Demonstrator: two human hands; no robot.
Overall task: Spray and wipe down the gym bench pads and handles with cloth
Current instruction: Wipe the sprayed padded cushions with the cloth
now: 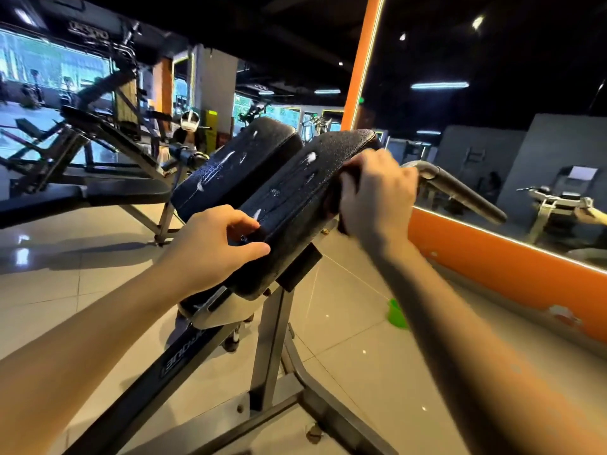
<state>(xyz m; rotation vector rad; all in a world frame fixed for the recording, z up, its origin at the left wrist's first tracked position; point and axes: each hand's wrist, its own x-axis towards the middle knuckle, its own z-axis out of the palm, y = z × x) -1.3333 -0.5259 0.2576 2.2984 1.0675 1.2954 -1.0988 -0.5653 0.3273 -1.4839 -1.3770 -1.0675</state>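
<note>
Bench pad [295,192] foam-streaked; left hand [213,246], right hand [374,192] grip edges.

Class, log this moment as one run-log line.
left hand: grips near pad lower edge | right hand: grips its right edge | far pad: spray-streaked | cloth: not discernible

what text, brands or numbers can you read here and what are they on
Nothing reads clearly.
Pale brand lettering on the bench frame beam: upside down and blurred, not legible.
Pale lettering on the overhead beam of the far-left machine: too blurred to read.
The near pad: no text visible, only spray droplets.
</note>
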